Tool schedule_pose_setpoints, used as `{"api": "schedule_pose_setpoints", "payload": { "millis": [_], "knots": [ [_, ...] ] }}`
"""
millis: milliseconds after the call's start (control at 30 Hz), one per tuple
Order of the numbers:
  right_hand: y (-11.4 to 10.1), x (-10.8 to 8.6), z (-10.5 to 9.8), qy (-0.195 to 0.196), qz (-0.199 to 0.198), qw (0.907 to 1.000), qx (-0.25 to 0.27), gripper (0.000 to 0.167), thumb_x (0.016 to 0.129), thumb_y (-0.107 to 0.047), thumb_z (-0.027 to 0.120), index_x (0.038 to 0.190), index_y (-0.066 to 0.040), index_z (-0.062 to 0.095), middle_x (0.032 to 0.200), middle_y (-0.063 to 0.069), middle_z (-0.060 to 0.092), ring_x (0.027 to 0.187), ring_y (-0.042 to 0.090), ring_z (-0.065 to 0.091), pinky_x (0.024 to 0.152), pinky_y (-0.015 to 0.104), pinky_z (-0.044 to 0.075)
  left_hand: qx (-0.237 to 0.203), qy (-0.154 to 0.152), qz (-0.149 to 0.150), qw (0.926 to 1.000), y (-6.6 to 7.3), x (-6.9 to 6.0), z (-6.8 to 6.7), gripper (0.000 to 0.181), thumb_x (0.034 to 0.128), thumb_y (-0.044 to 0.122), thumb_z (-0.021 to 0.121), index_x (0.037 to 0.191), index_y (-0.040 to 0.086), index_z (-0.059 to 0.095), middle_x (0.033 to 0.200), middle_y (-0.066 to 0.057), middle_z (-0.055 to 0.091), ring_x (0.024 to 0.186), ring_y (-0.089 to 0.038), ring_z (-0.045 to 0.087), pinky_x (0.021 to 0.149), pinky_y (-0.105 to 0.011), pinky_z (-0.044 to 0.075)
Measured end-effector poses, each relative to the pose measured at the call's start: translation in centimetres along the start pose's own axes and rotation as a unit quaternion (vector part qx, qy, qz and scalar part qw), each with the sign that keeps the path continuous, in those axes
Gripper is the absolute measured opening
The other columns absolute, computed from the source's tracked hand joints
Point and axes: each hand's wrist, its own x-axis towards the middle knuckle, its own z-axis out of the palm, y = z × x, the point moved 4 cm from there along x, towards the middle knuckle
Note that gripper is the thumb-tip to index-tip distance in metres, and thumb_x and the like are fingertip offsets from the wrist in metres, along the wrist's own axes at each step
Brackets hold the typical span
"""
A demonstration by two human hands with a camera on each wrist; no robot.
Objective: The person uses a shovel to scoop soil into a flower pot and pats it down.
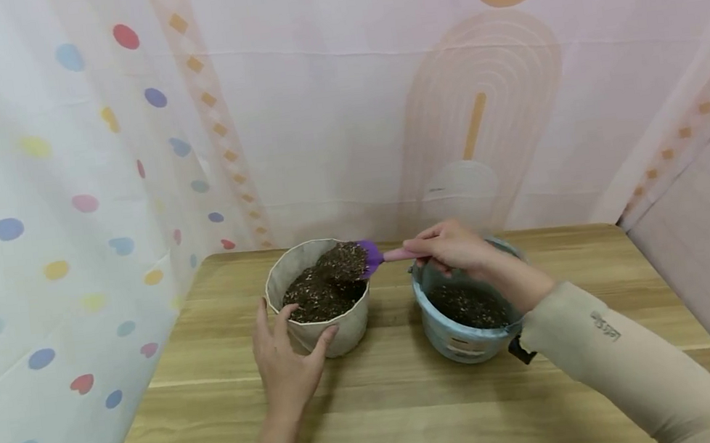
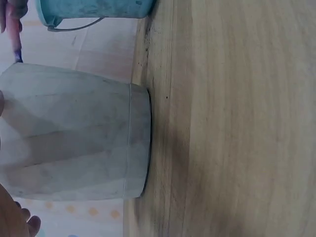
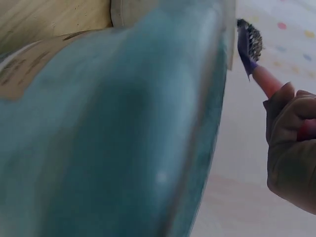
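Observation:
My right hand (image 1: pixel 453 245) grips the pink handle of a small purple trowel (image 1: pixel 371 258). Dark soil is heaped on its blade, which is over the far right rim of a pale grey plant pot (image 1: pixel 341 334). Dark soil (image 1: pixel 319 295) partly fills that pot. At the pot's near left side, my left hand (image 1: pixel 286 357) holds it, with the thumb on the front wall and fingers by the rim. In the right wrist view the loaded trowel (image 3: pixel 247 49) shows beyond the bucket's edge. The left wrist view shows the pot (image 2: pixel 74 133) standing on the table; most of the hand is cut off.
To the right of the pot stands a blue bucket (image 1: pixel 435 325) with dark soil inside, under my right forearm. It has a thin wire handle (image 2: pixel 76 28). The wooden table (image 1: pixel 378 423) meets a patterned curtain (image 1: pixel 331 129) at its back.

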Motion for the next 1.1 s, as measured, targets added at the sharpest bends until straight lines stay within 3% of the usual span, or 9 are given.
{"api": "schedule_pose_setpoints", "payload": {
  "millis": [167,267,333,500,567,633,800,967,1100],
  "knots": [
    [-0.6,1.3,2.2,0.035,-0.040,0.9928,-0.107,0.029,0.095,-0.037,0.072,0.087,-0.010,0.081,0.063,0.008,0.061,0.041,0.010,0.037,0.040,0.025,0.035,-0.004,-0.015,-0.002,0.9999,-0.3,0.1,0.2,0.065,0.0694,0.035,0.091,0.117,0.004,0.060,0.153,-0.033,0.036,0.136,-0.054,0.039,0.107,-0.071,0.030],
    [-1.1,1.3,3.3,0.048,-0.117,0.9705,-0.205,0.028,0.096,-0.035,0.071,0.091,-0.010,0.082,0.068,0.004,0.070,0.042,0.006,0.043,0.043,0.025,0.039,-0.007,-0.026,-0.005,0.9996,-0.4,0.2,0.3,0.063,0.0697,0.033,0.092,0.116,0.005,0.060,0.154,-0.033,0.035,0.137,-0.053,0.038,0.108,-0.071,0.029],
    [-1.5,1.0,3.9,0.049,-0.197,0.9401,-0.273,0.024,0.098,-0.027,0.069,0.101,-0.006,0.080,0.080,0.005,0.076,0.045,0.005,0.045,0.047,0.025,0.043,-0.009,-0.034,-0.008,0.9993,-0.5,0.3,0.3,0.063,0.0692,0.033,0.093,0.116,0.005,0.060,0.155,-0.033,0.034,0.138,-0.053,0.038,0.108,-0.071,0.030],
    [-2.0,-0.1,4.6,0.066,-0.375,0.8372,-0.392,0.013,0.096,-0.013,0.070,0.102,-0.002,0.074,0.081,0.005,0.074,0.055,0.009,0.054,0.056,0.028,0.050,-0.018,-0.049,0.000,0.9986,-0.8,0.7,0.1,0.063,0.0679,0.032,0.094,0.113,0.004,0.060,0.154,-0.031,0.037,0.137,-0.050,0.041,0.108,-0.068,0.033],
    [-2.1,-0.3,4.5,0.081,-0.408,0.8169,-0.400,0.010,0.095,-0.012,0.071,0.098,-0.003,0.073,0.074,0.002,0.069,0.058,0.011,0.057,0.058,0.029,0.052,-0.024,-0.055,0.004,0.9982,-0.9,0.9,0.0,0.062,0.0672,0.031,0.094,0.111,0.004,0.060,0.154,-0.030,0.039,0.137,-0.049,0.043,0.107,-0.067,0.035],
    [-2.3,-0.5,4.3,0.088,-0.421,0.8212,-0.376,0.011,0.095,-0.011,0.072,0.100,-0.001,0.073,0.077,0.004,0.072,0.058,0.011,0.056,0.056,0.029,0.051,-0.030,-0.061,0.002,0.9977,-1.1,1.2,-0.1,0.063,0.0658,0.031,0.095,0.110,0.004,0.060,0.151,-0.032,0.042,0.136,-0.050,0.043,0.108,-0.067,0.036],
    [-2.6,-0.2,4.6,0.059,-0.381,0.8623,-0.328,0.015,0.096,-0.011,0.070,0.101,0.001,0.077,0.085,0.004,0.077,0.046,0.002,0.041,0.046,0.022,0.041,-0.046,-0.075,-0.021,0.9959,-1.7,1.6,-0.4,0.061,0.0635,0.029,0.097,0.107,0.005,0.060,0.144,-0.035,0.048,0.136,-0.054,0.041,0.108,-0.067,0.036],
    [-2.8,0.2,5.4,0.072,-0.349,0.8550,-0.377,0.016,0.097,-0.013,0.069,0.086,-0.003,0.075,0.055,-0.004,0.058,0.044,0.000,0.031,0.044,0.020,0.032,-0.049,-0.081,-0.023,0.9953,-1.9,1.7,-0.4,0.059,0.0625,0.028,0.098,0.103,0.007,0.060,0.147,-0.033,0.045,0.137,-0.048,0.044,0.109,-0.063,0.038],
    [-3.1,0.5,5.5,0.091,-0.354,0.8562,-0.365,0.016,0.097,-0.010,0.067,0.086,-0.003,0.075,0.059,-0.002,0.062,0.044,0.002,0.034,0.044,0.020,0.034,-0.044,-0.090,-0.019,0.9948,-2.0,1.9,-0.5,0.057,0.0641,0.030,0.097,0.101,0.007,0.060,0.150,-0.030,0.045,0.137,-0.045,0.045,0.110,-0.061,0.039]
  ]
}}
